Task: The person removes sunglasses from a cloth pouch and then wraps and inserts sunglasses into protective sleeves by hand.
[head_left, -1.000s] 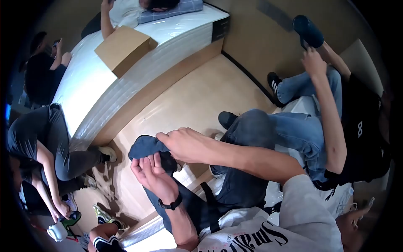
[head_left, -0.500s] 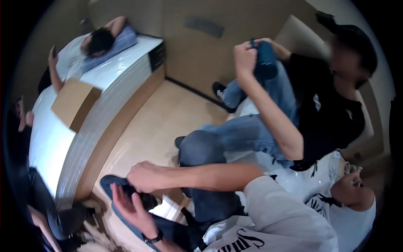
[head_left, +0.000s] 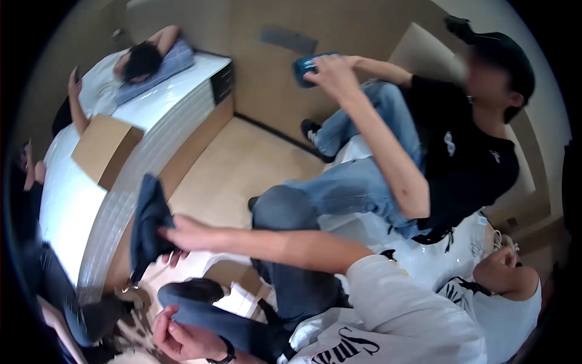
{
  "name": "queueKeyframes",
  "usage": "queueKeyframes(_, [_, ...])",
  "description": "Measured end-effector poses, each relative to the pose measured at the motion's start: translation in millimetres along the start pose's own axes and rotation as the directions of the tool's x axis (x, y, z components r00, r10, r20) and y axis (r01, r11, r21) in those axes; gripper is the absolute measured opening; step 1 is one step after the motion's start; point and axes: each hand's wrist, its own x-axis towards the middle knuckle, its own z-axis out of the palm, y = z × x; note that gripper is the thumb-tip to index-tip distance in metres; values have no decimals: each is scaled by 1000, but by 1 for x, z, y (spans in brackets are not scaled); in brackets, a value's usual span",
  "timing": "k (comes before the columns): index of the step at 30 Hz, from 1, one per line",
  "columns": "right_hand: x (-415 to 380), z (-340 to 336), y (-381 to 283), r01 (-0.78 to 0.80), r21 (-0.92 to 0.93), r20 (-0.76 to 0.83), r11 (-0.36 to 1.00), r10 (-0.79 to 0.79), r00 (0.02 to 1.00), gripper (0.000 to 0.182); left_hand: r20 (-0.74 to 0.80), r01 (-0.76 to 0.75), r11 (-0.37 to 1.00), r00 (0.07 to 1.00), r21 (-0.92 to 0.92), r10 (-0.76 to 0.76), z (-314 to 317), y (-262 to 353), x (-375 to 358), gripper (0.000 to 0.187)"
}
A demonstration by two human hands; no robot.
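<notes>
My right hand [head_left: 182, 233] reaches across to the left and grips a dark blue cloth [head_left: 148, 221], which hangs limp in front of the mattress side. My left hand [head_left: 179, 337], with a black watch on the wrist, lies low at the bottom left, palm up with fingers loosely curled and nothing in them. It rests beside my raised leg in dark jeans [head_left: 230, 321], whose black shoe [head_left: 194, 290] sits just above it.
A person in a black shirt [head_left: 467, 158] sits to my right and holds a blue item [head_left: 306, 65] up high. A plastic-wrapped mattress [head_left: 73, 200] carries a cardboard box [head_left: 103, 148] and a lying person [head_left: 142, 60]. Tan floor [head_left: 242, 164] lies between.
My right hand has lifted the dark blue cloth up off the shoe. My left hand has dropped lower and let go. The person beside me swung the blue item to the left.
</notes>
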Motion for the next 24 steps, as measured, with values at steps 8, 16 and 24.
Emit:
queueKeyframes(8, [-6, 5, -19, -86, 23, -90, 996, 87, 992, 37, 50, 88, 996, 995, -23, -87, 17, 12, 12, 12])
queueKeyframes(16, [-10, 13, -13, 19, 134, 18, 991, -21, 1000, 36, 32, 292, 947, 956, -137, -290, 16, 0, 17, 9])
queueKeyframes(24, [-4, 4, 11, 162, 9, 110, 987, -162, 981, 31, 24, 309, 941, 951, -136, -308, 19, -5, 18, 15])
